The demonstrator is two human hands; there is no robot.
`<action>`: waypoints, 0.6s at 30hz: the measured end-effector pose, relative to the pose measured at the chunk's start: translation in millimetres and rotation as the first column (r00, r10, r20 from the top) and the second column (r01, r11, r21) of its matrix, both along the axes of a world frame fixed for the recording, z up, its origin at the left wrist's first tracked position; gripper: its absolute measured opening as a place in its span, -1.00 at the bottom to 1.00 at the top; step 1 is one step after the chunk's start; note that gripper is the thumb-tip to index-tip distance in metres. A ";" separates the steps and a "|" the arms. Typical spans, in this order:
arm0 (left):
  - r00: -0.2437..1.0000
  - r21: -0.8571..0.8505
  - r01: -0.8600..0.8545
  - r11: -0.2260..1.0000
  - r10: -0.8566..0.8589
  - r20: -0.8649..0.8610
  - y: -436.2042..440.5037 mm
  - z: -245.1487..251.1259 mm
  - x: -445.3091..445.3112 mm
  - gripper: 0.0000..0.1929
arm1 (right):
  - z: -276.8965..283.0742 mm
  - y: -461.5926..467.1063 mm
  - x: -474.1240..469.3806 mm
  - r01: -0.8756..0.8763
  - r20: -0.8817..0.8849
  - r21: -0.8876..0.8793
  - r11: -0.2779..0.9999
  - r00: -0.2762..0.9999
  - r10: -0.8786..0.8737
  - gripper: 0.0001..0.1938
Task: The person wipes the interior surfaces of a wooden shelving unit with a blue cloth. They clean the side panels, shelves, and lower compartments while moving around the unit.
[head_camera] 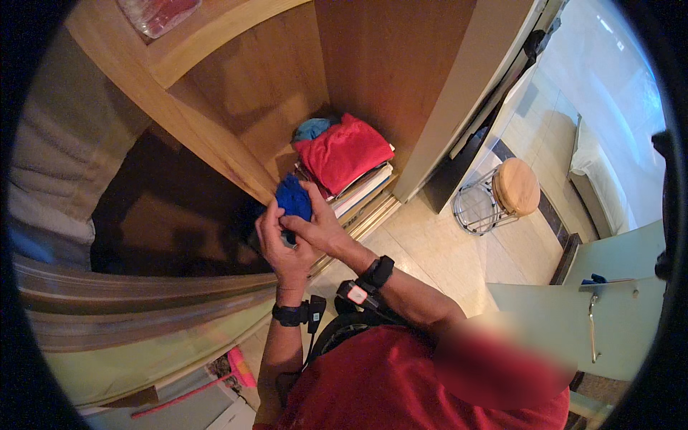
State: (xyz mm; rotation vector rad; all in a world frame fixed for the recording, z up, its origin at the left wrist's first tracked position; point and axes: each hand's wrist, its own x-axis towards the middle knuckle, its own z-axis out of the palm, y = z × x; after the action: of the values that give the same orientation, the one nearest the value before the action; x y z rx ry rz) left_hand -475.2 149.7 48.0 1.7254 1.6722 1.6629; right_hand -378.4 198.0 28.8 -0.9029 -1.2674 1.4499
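A small bundle of blue cloth (pixel 293 196) is gripped between both my hands, in front of the upright edge of a wooden wardrobe divider. My left hand (pixel 282 248) presses on it from the left and below. From the right, my right hand (pixel 321 221) has its thumb and fingers around it. Just beyond my hands, a folded red cloth (pixel 346 155) rests on a stack of papers or books (pixel 363 191) inside the wooden compartment (pixel 371 59). Behind the red cloth a teal cloth (pixel 312 129) shows in part.
Left of the divider (pixel 209 145) is a dark compartment with hanging clothes (pixel 59 156). A stool with a round wooden seat (pixel 516 186) stands on the tiled floor to the right. A pink broom (pixel 239 368) lies at lower left. A pale green door (pixel 570 317) with a metal handle is at right.
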 end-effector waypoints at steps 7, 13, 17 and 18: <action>1.000 -0.052 0.000 0.999 0.001 0.021 -11.7 13.5 -0.5 -0.52 | -9.5 28.9 1.0 -0.111 -0.119 -0.049 0.993 0.987 0.104 -0.42; 0.984 0.087 -0.164 0.983 0.157 0.078 2.9 46.9 -17.5 -0.60 | 1.2 33.3 -2.6 -0.034 -0.129 -0.245 0.969 0.992 0.003 -0.44; 0.981 0.023 -0.188 0.982 0.187 0.046 30.6 83.6 -20.1 -0.47 | 50.4 55.2 -4.4 -0.046 -0.201 0.057 0.997 0.978 0.057 -0.47; 0.976 -0.019 -0.205 0.978 0.206 0.066 36.9 89.1 -17.7 -0.43 | 58.5 61.0 -4.2 -0.010 -0.100 0.122 0.992 0.995 0.022 -0.48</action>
State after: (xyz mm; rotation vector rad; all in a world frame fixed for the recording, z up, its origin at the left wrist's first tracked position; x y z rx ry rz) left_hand -492.9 186.6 137.2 1.5158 1.8799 1.7719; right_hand -382.6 259.0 87.4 -0.7311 -1.2753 1.3974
